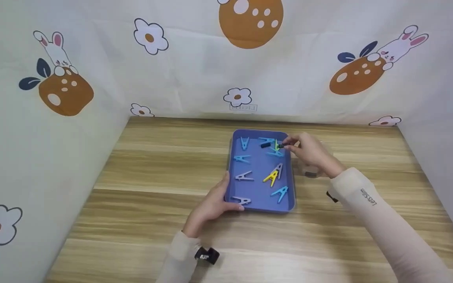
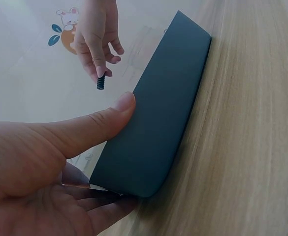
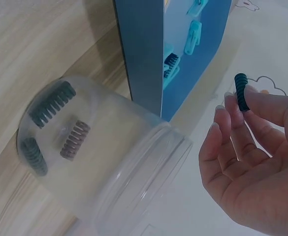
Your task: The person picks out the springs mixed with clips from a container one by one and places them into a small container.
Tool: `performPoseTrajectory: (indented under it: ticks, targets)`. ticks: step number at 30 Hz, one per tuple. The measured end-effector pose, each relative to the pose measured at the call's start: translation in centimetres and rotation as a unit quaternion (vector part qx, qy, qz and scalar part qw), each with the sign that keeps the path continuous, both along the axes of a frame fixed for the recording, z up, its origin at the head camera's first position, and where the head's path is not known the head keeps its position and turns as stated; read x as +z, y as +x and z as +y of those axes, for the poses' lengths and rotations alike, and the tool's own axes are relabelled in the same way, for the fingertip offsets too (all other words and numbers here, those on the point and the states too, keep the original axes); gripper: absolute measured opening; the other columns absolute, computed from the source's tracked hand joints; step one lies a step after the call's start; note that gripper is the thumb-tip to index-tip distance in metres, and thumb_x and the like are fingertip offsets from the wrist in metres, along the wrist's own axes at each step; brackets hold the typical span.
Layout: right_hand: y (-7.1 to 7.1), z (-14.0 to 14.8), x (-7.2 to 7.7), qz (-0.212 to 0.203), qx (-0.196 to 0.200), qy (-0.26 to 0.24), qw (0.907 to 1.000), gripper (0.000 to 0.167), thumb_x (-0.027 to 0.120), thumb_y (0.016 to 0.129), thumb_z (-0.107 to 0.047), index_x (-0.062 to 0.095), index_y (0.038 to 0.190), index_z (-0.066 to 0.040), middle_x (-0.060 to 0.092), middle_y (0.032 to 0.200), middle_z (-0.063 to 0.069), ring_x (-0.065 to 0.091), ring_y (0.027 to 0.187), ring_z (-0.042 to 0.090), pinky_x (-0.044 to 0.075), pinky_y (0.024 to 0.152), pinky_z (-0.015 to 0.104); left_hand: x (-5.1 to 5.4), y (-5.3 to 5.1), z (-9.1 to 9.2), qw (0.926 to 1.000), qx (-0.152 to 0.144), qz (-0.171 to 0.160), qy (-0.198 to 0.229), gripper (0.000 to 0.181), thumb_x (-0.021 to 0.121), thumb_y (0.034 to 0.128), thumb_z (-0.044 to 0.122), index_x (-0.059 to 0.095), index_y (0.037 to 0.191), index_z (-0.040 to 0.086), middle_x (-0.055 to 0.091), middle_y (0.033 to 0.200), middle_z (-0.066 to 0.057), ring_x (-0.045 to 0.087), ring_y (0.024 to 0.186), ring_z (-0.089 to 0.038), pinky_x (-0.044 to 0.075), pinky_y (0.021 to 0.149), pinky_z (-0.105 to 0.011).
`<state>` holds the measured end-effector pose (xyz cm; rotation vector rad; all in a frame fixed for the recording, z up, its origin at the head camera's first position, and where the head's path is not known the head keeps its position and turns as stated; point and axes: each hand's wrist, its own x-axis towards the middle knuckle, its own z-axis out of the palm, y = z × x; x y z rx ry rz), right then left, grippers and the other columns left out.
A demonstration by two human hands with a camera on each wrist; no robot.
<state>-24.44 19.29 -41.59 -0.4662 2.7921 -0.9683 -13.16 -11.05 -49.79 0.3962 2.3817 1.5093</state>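
Note:
A blue tray [image 1: 260,204] lies on the table with several clothespins in it: a yellow clothespin [image 1: 272,179], a grey clothespin [image 1: 244,175], a blue clothespin [image 1: 280,193] and others. My left hand [image 1: 214,199] holds the tray's near left corner, thumb on the near wall and fingers along the left wall. At the far right edge, my right hand [image 1: 309,149] pinches a small black ridged coil [image 3: 241,92] between thumb and index finger, with the other fingers loosely bent. Another black ridged piece [image 1: 265,145] lies in the tray near a green clothespin [image 1: 277,145].
A clear plastic jar [image 3: 119,142] stands on the wooden table [image 1: 163,165] to the right of the tray, partly hidden by my right arm in the head view. Inside it are dark ridged pieces [image 3: 52,103]. Printed cloth walls [image 1: 187,70] border the table.

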Motion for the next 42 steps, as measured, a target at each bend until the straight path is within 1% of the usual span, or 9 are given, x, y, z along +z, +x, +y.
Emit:
performPoseTrajectory:
  ticks: [5,7,17,21,25,30,33,38,42]
  targets:
    - [0.1,0.7,0.0,-0.007,-0.009,-0.001,0.9999,0.023,0.061,0.107,-0.009,0.074,0.122,0.002,0.074,0.114,0.021,0.053,0.070,0.017,0.044,0.056,0.025,0.0,-0.1,0.1,1.0000,0.002,-0.001,-0.004,0.114,0.087,0.0854,0.009,0.005,0.162,-0.014,0.010,0.169,-0.036,0.015,0.159,-0.049,0.013,0.131,-0.057]
    - [0.1,1.1,0.1,-0.005,-0.009,-0.003,0.9999,0.023,0.061,0.106,-0.008,0.074,0.122,0.003,0.073,0.114,0.021,0.052,0.068,0.016,0.044,0.054,0.025,0.0,-0.1,0.1,1.0000,0.002,0.000,-0.004,0.114,0.087,0.0852,0.009,0.005,0.162,-0.015,0.010,0.169,-0.036,0.014,0.159,-0.049,0.013,0.131,-0.057]
    - [0.0,2.8,0.1,0.019,-0.010,0.000,0.9998,0.022,0.063,0.104,-0.005,0.073,0.120,0.007,0.076,0.110,0.025,0.056,0.069,0.014,0.046,0.060,0.025,0.0,-0.1,0.1,1.0000,0.000,0.000,0.005,0.113,0.086,0.0856,0.007,0.006,0.162,-0.015,0.010,0.169,-0.037,0.016,0.158,-0.050,0.014,0.131,-0.057]
    - [0.1,3.3,0.3,0.020,-0.010,0.003,0.9997,0.022,0.064,0.104,-0.005,0.073,0.119,0.008,0.075,0.109,0.026,0.057,0.070,0.014,0.047,0.063,0.025,0.0,-0.1,0.0,1.0000,-0.001,-0.005,0.006,0.112,0.085,0.0864,0.007,0.005,0.162,-0.014,0.010,0.169,-0.036,0.016,0.158,-0.049,0.014,0.131,-0.057]
    - [0.2,3.7,0.5,0.012,-0.016,0.004,0.9998,0.023,0.063,0.105,-0.007,0.074,0.120,0.006,0.076,0.112,0.025,0.057,0.069,0.014,0.047,0.062,0.026,0.0,-0.2,-0.1,1.0000,-0.001,-0.004,0.006,0.112,0.085,0.0864,0.007,0.005,0.162,-0.014,0.011,0.169,-0.037,0.017,0.158,-0.050,0.014,0.131,-0.057]
    - [0.3,4.4,0.5,0.005,-0.027,0.004,0.9996,0.024,0.062,0.106,-0.008,0.074,0.122,0.006,0.076,0.117,0.024,0.058,0.074,0.015,0.048,0.067,0.028,0.0,-0.2,-0.1,1.0000,-0.004,-0.002,0.004,0.114,0.086,0.0858,0.008,0.004,0.162,-0.014,0.012,0.168,-0.038,0.018,0.158,-0.050,0.015,0.131,-0.057]
    - [0.4,4.9,0.5,0.012,-0.028,0.002,0.9995,0.024,0.063,0.105,-0.007,0.073,0.121,0.006,0.076,0.117,0.025,0.058,0.078,0.016,0.048,0.071,0.028,0.0,-0.2,-0.1,1.0000,-0.004,0.000,0.004,0.115,0.086,0.0851,0.008,0.004,0.162,-0.014,0.012,0.168,-0.038,0.019,0.157,-0.051,0.015,0.131,-0.057]
    - [0.4,5.9,0.3,0.027,-0.026,0.008,0.9993,0.022,0.064,0.104,-0.006,0.074,0.119,0.007,0.076,0.114,0.026,0.057,0.075,0.016,0.048,0.069,0.028,0.0,-0.3,0.0,1.0000,-0.004,0.002,0.005,0.115,0.086,0.0846,0.006,0.004,0.162,-0.015,0.011,0.168,-0.038,0.018,0.157,-0.051,0.015,0.131,-0.057]
    - [0.4,6.5,0.1,0.035,-0.023,0.011,0.9990,0.022,0.064,0.103,-0.005,0.074,0.118,0.008,0.075,0.113,0.027,0.063,0.082,0.024,0.050,0.074,0.032,0.1,-0.2,0.0,1.0000,-0.007,0.005,0.005,0.115,0.087,0.0849,0.006,0.004,0.162,-0.015,0.012,0.168,-0.038,0.019,0.157,-0.051,0.015,0.131,-0.057]
